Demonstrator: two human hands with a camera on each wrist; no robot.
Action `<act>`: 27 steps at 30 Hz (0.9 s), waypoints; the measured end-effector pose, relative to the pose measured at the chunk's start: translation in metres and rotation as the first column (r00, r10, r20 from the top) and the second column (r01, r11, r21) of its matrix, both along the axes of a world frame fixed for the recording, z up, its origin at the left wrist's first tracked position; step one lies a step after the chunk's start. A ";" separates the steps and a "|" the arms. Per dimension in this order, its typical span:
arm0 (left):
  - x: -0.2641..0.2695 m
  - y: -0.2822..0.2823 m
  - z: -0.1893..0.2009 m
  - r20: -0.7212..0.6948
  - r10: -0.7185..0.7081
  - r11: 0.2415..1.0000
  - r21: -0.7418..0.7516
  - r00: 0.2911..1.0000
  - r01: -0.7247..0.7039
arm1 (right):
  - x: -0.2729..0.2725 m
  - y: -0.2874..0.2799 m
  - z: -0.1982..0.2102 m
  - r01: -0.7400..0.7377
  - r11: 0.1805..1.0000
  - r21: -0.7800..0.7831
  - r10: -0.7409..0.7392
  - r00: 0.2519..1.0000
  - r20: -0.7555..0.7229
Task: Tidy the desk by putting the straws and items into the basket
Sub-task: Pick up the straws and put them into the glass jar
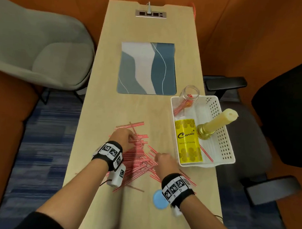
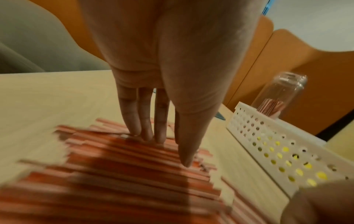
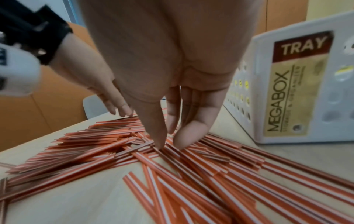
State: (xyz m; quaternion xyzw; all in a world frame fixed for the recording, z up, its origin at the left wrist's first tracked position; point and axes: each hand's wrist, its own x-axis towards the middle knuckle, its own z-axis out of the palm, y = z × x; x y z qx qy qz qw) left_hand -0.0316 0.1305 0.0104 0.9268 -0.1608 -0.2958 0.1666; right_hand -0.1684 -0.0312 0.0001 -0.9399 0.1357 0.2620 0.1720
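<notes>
The basket at the desk's right edge already holds the yellow box, candle and jar — the straws remain heaped on the desk, left hand flat-fingered on them, right hand poised fingertips-down, pinching none — a blue disc also remains.

Straws: I see red-and-white striped heap, loose and crisscrossed, flat on near half of desk, left of basket; a few strays at heap's edges. Basket: white perforated plastic tray at desk's right edge, upright, "MEGABOX TRAY" label on near end wall. In it I make out yellow "Carrie" box lying flat, gold-based cream candle leaning right over rim, clear glass jar tilted at far corner with some straws inside, one straw on floor.
</notes>
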 end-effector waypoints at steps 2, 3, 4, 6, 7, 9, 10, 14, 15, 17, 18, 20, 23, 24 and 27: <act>-0.012 0.009 -0.009 0.029 -0.019 0.999 0.036 0.999 0.018 | -0.001 0.000 0.002 0.017 1.000 -0.008 -0.017 1.000 0.004; -0.016 0.011 -0.012 0.055 -0.028 0.998 0.052 0.998 0.025 | 0.000 0.000 0.004 0.034 0.999 -0.006 -0.034 0.999 0.012; -0.019 0.012 -0.013 0.083 -0.032 0.998 0.060 0.996 0.027 | 0.000 -0.001 0.004 0.056 0.998 0.003 -0.056 0.998 0.019; -0.021 0.012 -0.014 0.131 -0.043 0.998 0.057 0.990 0.036 | 0.002 -0.002 0.005 0.084 0.996 0.016 -0.085 0.996 0.022; -0.021 0.011 -0.015 0.139 -0.054 0.997 0.054 0.989 0.047 | 0.002 -0.002 0.006 0.083 0.996 0.012 -0.083 0.996 0.016; -0.020 0.010 -0.014 0.134 -0.084 0.996 0.053 0.987 0.077 | 0.002 -0.002 0.007 0.069 0.998 -0.007 -0.069 0.998 0.004; -0.019 0.009 -0.013 0.129 -0.097 0.994 0.055 0.987 0.091 | 0.002 -0.002 0.008 0.064 0.998 -0.015 -0.064 0.998 0.003; -0.016 0.011 -0.011 0.135 -0.095 0.995 0.039 0.986 0.090 | 0.000 -0.002 0.008 0.068 0.998 0.000 -0.068 0.997 0.021; -0.015 0.012 -0.010 0.137 -0.094 0.995 0.038 0.986 0.090 | -0.001 -0.003 0.009 0.071 0.997 0.008 -0.071 0.997 0.035; -0.014 0.014 -0.008 0.134 -0.098 0.995 0.042 0.986 0.094 | -0.002 -0.004 0.010 0.076 0.997 0.023 -0.077 0.995 0.063; -0.013 0.015 -0.007 0.136 -0.103 0.994 0.047 0.985 0.097 | -0.002 -0.004 0.012 0.075 0.996 0.040 -0.078 0.994 0.076; -0.012 0.017 -0.006 0.138 -0.112 0.993 0.047 0.984 0.106 | -0.001 -0.007 0.019 0.059 0.994 0.097 -0.069 0.993 0.099; -0.010 0.017 -0.002 0.137 -0.132 0.991 0.027 0.982 0.129 | 0.008 -0.016 0.044 0.076 0.975 0.210 -0.118 0.974 0.192; -0.009 0.016 0.001 0.136 -0.140 0.990 0.014 0.981 0.139 | 0.013 -0.021 0.056 0.115 0.954 0.275 -0.182 0.955 0.232; -0.005 0.014 0.009 0.131 -0.139 0.989 -0.026 0.982 0.143 | 0.036 -0.044 0.105 0.215 0.879 0.425 -0.379 0.856 0.350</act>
